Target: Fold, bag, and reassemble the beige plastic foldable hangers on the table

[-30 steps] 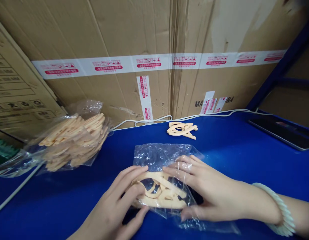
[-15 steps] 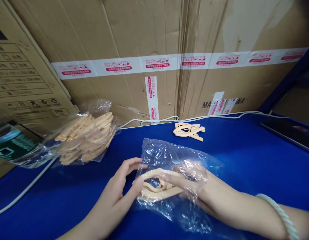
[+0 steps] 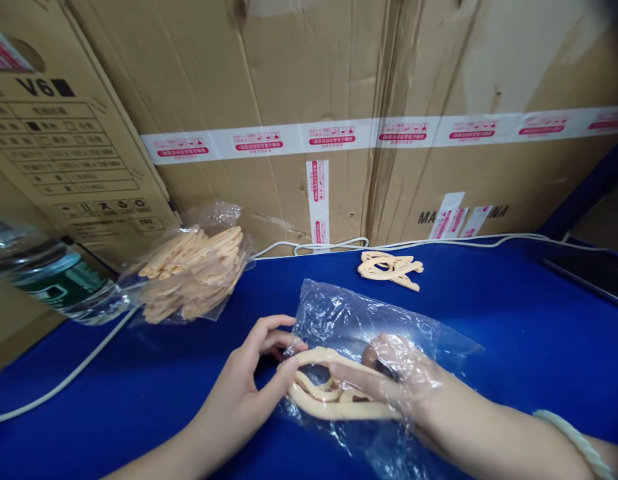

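A clear plastic bag (image 3: 339, 307) lies crumpled over the middle of the blue table, with a beige folding clothes hanger (image 3: 333, 410) inside it. My left hand (image 3: 259, 373) pinches the hanger's left end and the bag's edge between thumb and fingers. Inside the bag, my right hand (image 3: 403, 377) reaches in from the right, its index finger lying along the hanger and the other fingers curled. Glare on the film partly hides those fingers. A second beige folding hanger (image 3: 390, 269) lies loose behind the bag.
At the left, a clear bag of several beige hangers (image 3: 193, 273) leans beside a water bottle (image 3: 63, 280). Large cardboard boxes (image 3: 269, 193) stand along the back. A white cable (image 3: 89, 363) runs over the table (image 3: 153, 400). A dark flat device (image 3: 589, 277) lies far right.
The view has shifted, so the scene sits further right. My right hand has slid right along the hanger, and more of the hanger's right part shows. My left hand keeps its pinch.
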Motion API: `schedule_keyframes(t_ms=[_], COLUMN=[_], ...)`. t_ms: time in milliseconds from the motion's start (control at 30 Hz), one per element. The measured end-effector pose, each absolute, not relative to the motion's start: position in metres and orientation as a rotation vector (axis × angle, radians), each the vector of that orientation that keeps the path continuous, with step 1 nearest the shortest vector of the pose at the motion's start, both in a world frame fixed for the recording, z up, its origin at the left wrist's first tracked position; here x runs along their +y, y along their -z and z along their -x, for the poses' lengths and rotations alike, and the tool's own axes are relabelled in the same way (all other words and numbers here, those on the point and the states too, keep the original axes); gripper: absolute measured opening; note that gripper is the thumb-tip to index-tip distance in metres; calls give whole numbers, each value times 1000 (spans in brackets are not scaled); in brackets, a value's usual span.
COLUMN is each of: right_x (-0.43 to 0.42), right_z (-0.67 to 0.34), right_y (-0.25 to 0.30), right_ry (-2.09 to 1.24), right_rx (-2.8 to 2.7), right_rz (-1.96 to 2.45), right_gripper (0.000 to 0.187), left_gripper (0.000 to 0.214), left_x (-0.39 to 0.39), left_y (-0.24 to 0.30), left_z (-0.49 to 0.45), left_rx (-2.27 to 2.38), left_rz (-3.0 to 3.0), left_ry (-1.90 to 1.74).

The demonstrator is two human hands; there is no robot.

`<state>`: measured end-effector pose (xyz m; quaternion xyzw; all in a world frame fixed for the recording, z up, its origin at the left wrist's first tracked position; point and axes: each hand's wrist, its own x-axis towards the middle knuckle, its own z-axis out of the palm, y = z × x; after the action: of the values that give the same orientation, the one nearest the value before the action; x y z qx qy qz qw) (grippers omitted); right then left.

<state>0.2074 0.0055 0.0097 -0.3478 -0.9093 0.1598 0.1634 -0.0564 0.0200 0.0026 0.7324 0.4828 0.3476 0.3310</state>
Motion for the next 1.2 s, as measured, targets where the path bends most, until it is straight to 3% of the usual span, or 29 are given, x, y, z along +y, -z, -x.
schedule_keyframes(t_ms=[200,333,500,767,1000,1200], right_x=[7,8,9,13,24,23], right_z=[-204,-211,-216,-220,-220,-225], right_y=[-13,-23,-30,-27,-12,-14], right_ry=[-515,-393,-545,-655,-897,-709], right_rx=[-2572,-2706,-2638,-2372,-2072,-2093], right_rz=[1144,920,888,867,772,873], right_gripper=[44,55,62,40,32,29], left_gripper=[28,26,26,32,38,41], left_x=[17,17,19,22,26,30], left_y=[-4,-5,-4,-4,-4,-6], left_z=[56,57,58,57,59,59], left_rx=[1217,1232,1230,1247,1269,1227], left_rz=[-1861,-1799,-1734,-1531,-1404,-1281], left_ry=[-963,-966,-984,-1038,-1111,-1175])
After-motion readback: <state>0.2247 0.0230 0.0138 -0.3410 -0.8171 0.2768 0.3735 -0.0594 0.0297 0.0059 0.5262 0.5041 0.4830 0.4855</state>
